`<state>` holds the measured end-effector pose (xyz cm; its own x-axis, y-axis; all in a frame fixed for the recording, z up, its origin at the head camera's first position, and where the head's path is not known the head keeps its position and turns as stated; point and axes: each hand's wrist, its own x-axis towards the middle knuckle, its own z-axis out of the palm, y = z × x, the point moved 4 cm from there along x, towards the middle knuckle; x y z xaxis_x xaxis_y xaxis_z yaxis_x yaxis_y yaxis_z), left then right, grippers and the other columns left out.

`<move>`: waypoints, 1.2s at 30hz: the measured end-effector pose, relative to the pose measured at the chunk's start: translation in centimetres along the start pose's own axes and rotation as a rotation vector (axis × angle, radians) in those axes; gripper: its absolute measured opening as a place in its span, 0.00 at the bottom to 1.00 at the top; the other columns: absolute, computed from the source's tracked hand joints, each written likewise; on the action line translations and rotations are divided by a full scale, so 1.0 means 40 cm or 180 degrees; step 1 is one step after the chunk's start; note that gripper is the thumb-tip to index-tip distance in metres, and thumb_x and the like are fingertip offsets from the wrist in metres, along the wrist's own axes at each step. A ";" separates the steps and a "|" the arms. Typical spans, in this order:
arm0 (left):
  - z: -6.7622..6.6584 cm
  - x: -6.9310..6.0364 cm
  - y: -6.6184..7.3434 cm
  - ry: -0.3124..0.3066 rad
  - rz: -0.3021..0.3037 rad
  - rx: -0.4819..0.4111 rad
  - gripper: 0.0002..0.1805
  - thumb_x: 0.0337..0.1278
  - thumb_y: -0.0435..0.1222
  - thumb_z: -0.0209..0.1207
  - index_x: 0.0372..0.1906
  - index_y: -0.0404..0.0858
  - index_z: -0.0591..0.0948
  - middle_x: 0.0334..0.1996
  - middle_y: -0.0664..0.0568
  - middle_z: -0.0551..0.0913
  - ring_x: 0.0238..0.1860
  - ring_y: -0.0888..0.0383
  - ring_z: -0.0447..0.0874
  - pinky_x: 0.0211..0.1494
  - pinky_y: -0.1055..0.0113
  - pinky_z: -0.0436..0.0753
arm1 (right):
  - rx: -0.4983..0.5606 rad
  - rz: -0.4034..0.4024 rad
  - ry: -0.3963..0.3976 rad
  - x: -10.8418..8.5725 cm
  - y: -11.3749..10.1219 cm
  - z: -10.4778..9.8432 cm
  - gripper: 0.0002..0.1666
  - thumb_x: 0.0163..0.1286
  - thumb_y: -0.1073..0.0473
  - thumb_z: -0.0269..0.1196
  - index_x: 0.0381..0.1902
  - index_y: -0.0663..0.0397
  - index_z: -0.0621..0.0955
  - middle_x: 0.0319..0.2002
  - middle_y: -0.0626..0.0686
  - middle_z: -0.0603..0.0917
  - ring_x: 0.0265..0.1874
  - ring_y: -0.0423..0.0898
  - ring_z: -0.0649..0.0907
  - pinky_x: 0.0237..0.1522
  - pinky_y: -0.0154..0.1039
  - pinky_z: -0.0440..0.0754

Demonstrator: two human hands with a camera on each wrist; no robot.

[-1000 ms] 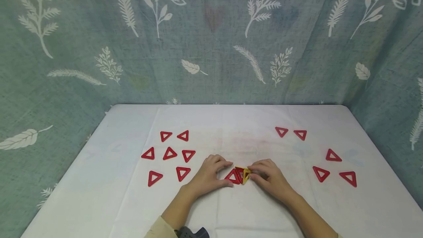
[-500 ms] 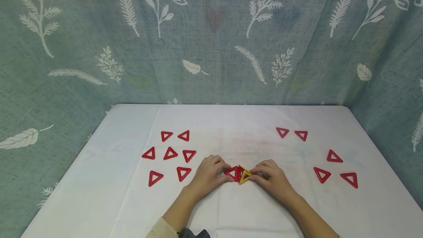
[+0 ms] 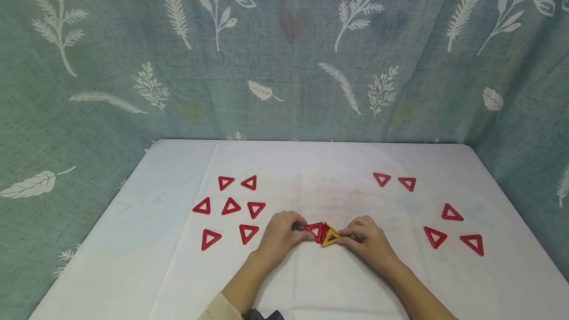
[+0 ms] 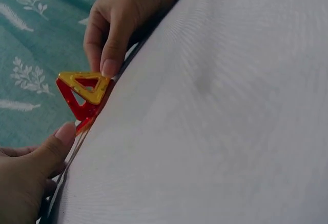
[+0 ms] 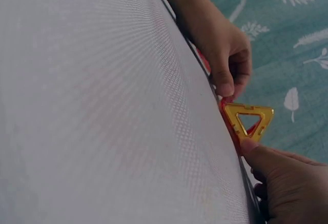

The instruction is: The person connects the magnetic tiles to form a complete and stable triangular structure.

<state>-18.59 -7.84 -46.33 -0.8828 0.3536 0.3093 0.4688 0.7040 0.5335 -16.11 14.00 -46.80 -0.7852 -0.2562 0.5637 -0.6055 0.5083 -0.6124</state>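
Note:
In the head view, a small cluster of triangular magnetic tiles stands joined at the near middle of the table. My left hand (image 3: 282,235) pinches the left end of it, a red triangular magnetic tile (image 3: 318,240), between thumb and fingers. On the right, the thumb and fingers of my right hand (image 3: 368,240) pinch a corner of the yellow triangular magnetic tile (image 3: 331,242). The left wrist view has the yellow tile (image 4: 77,87) tilted up in front of a red one (image 4: 74,106). In the right wrist view my right thumb presses the yellow tile's (image 5: 234,121) lower corner.
Several red triangular tiles (image 3: 230,210) lie flat and spaced apart on the left of the white cloth (image 3: 338,280). More red tiles (image 3: 435,244) lie scattered at the right. A patterned green curtain (image 3: 284,73) hangs behind and beside the table.
My left fingers, earlier spread around the red tile, have closed in on it, and that tile has turned. The yellow tile has swung to show more of its face. The scattered tiles stayed put.

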 end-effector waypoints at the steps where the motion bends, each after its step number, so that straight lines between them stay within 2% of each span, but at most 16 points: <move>1: 0.000 0.000 0.001 -0.0007 -0.0053 -0.0146 0.16 0.40 0.48 0.71 0.33 0.45 0.82 0.27 0.62 0.79 0.32 0.66 0.72 0.39 0.70 0.73 | 0.0004 -0.0004 0.0011 0.000 0.000 0.000 0.11 0.43 0.64 0.76 0.27 0.49 0.87 0.28 0.39 0.79 0.32 0.35 0.73 0.31 0.26 0.70; 3: 0.000 -0.002 0.003 -0.0015 -0.0136 -0.0422 0.15 0.42 0.46 0.71 0.34 0.44 0.82 0.27 0.61 0.80 0.32 0.66 0.73 0.38 0.71 0.75 | 0.0016 -0.0015 0.0031 -0.001 0.001 0.001 0.11 0.43 0.64 0.76 0.27 0.48 0.87 0.28 0.39 0.80 0.32 0.36 0.73 0.31 0.26 0.70; 11: 0.011 -0.005 0.012 0.0009 -0.0206 -0.1356 0.15 0.43 0.37 0.71 0.39 0.40 0.82 0.32 0.56 0.83 0.32 0.66 0.80 0.40 0.72 0.79 | 0.0041 -0.0014 0.0064 -0.003 0.004 0.005 0.12 0.43 0.64 0.76 0.27 0.48 0.87 0.28 0.39 0.80 0.32 0.36 0.73 0.32 0.25 0.70; 15: 0.017 -0.004 0.023 -0.0060 -0.0122 -0.1567 0.14 0.45 0.36 0.70 0.40 0.40 0.83 0.33 0.55 0.85 0.32 0.67 0.81 0.40 0.72 0.80 | 0.0032 -0.0057 0.0075 -0.002 0.003 0.006 0.12 0.43 0.65 0.76 0.27 0.48 0.86 0.27 0.39 0.80 0.32 0.36 0.73 0.32 0.24 0.69; 18: 0.019 -0.004 0.030 -0.0055 0.0022 -0.1498 0.13 0.45 0.35 0.70 0.38 0.39 0.84 0.34 0.55 0.84 0.33 0.66 0.81 0.39 0.73 0.80 | 0.0049 -0.0130 0.0090 -0.001 0.002 0.006 0.12 0.42 0.65 0.76 0.26 0.50 0.86 0.27 0.41 0.80 0.31 0.37 0.73 0.33 0.24 0.68; 21: 0.018 -0.005 0.037 -0.0005 0.0244 -0.1326 0.12 0.43 0.35 0.71 0.37 0.39 0.84 0.33 0.55 0.84 0.34 0.65 0.80 0.39 0.73 0.79 | 0.0047 -0.0171 0.0112 -0.001 -0.001 0.005 0.12 0.41 0.66 0.76 0.26 0.50 0.86 0.27 0.41 0.80 0.31 0.37 0.72 0.33 0.24 0.67; 25: 0.018 -0.005 0.041 0.0076 0.0582 -0.0828 0.16 0.37 0.40 0.74 0.36 0.41 0.85 0.30 0.58 0.83 0.34 0.65 0.77 0.41 0.73 0.75 | -0.0034 -0.0173 0.0113 -0.002 -0.002 0.006 0.12 0.41 0.65 0.76 0.25 0.50 0.86 0.27 0.40 0.79 0.31 0.36 0.72 0.34 0.24 0.67; 27: 0.020 -0.005 0.041 0.0105 0.0686 -0.0580 0.18 0.35 0.43 0.74 0.37 0.43 0.86 0.28 0.60 0.82 0.33 0.66 0.76 0.40 0.72 0.74 | -0.0097 -0.0176 0.0110 -0.003 -0.004 0.008 0.12 0.40 0.64 0.77 0.25 0.49 0.86 0.27 0.40 0.79 0.32 0.36 0.72 0.34 0.25 0.67; 31: 0.020 -0.006 0.042 0.0182 0.0784 -0.0285 0.16 0.37 0.44 0.73 0.36 0.43 0.87 0.26 0.61 0.80 0.31 0.66 0.73 0.38 0.72 0.72 | -0.0210 -0.0193 0.0146 -0.003 -0.008 0.009 0.12 0.40 0.63 0.77 0.25 0.50 0.86 0.27 0.40 0.78 0.31 0.36 0.71 0.33 0.26 0.68; 36: 0.023 -0.007 0.042 0.0137 0.0729 -0.0217 0.14 0.42 0.42 0.71 0.37 0.42 0.87 0.26 0.61 0.79 0.30 0.66 0.71 0.36 0.75 0.71 | -0.0351 -0.0187 0.0201 -0.001 -0.013 0.014 0.11 0.40 0.61 0.76 0.26 0.51 0.87 0.26 0.39 0.79 0.30 0.35 0.71 0.32 0.28 0.68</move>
<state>-17.61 -6.21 -46.24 -0.7520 0.4715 0.4607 0.6587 0.5648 0.4971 -15.85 13.28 -46.80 -0.7370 -0.2378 0.6327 -0.6295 0.5822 -0.5146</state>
